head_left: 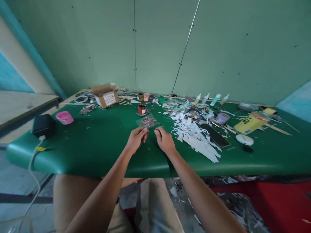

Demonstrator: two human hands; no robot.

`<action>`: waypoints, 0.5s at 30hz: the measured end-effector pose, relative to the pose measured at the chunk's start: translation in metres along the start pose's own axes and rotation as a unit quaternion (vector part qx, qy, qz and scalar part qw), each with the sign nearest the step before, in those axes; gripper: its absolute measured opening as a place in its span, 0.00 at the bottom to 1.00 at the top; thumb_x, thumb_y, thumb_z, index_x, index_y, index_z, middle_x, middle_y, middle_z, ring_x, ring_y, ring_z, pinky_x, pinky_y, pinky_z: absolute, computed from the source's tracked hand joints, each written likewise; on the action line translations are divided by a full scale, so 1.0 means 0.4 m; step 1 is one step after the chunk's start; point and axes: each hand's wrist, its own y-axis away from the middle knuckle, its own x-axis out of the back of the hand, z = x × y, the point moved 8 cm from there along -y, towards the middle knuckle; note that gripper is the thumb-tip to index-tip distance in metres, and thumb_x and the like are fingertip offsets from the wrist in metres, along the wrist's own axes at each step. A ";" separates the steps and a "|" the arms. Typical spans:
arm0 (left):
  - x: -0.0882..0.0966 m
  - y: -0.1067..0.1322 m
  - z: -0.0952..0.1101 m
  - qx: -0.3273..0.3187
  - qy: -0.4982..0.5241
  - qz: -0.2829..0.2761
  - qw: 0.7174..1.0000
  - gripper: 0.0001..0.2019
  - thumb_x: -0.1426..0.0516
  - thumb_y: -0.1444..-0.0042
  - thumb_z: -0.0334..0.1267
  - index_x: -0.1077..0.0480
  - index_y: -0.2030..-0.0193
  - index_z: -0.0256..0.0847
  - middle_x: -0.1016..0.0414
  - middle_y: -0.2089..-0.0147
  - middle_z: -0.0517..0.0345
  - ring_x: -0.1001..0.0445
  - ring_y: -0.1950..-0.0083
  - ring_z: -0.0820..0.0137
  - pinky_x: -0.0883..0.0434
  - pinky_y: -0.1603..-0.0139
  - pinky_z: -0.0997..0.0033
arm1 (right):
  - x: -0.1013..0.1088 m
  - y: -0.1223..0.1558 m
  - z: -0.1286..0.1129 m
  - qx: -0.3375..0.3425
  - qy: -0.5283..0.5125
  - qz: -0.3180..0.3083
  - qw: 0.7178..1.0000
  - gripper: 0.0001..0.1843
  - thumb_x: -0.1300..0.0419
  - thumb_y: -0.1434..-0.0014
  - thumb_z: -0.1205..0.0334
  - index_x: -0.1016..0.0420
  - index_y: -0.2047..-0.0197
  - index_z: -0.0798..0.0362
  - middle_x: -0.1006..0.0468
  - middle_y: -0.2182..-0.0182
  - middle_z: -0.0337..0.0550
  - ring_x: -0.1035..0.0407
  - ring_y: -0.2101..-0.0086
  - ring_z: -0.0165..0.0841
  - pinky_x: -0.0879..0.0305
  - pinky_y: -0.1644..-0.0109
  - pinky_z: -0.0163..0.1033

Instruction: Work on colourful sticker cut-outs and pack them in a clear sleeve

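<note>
My left hand (136, 138) and my right hand (164, 139) rest close together on the green table (97, 142), near its front edge. Both have their fingers curled into a pinch; whatever they hold is too small to make out. Just beyond my fingertips lies a clear sheet of coloured stickers (147, 121). A small red-brown paint jar (141, 108) stands behind that sheet.
A heap of white paper scraps (194, 134) and a black phone (215, 135) lie to the right. Further right are a yellow box (250, 123) and a white oval object (244, 139). A cardboard box (105, 94), pink tub (64, 117) and black adapter (43, 125) sit left.
</note>
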 end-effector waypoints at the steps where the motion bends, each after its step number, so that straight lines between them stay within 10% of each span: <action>1: 0.003 0.001 0.003 0.000 0.007 0.003 1.000 0.15 0.40 0.44 0.46 0.32 0.73 0.35 0.36 0.82 0.67 0.39 0.82 0.79 0.40 0.80 0.77 | 0.002 0.001 -0.003 0.009 -0.008 0.004 1.000 0.16 0.57 0.34 0.58 0.30 0.62 0.51 0.21 0.71 0.45 0.25 0.70 0.36 0.34 0.66 0.36; 15: -0.009 -0.004 -0.039 0.082 0.059 -0.043 0.994 0.10 0.43 0.42 0.39 0.31 0.72 0.38 0.35 0.82 0.66 0.40 0.81 0.81 0.41 0.80 0.81 | -0.023 -0.002 -0.033 0.090 -0.045 -0.059 0.993 0.09 0.50 0.34 0.65 0.29 0.58 0.53 0.24 0.71 0.42 0.30 0.72 0.31 0.34 0.67 0.35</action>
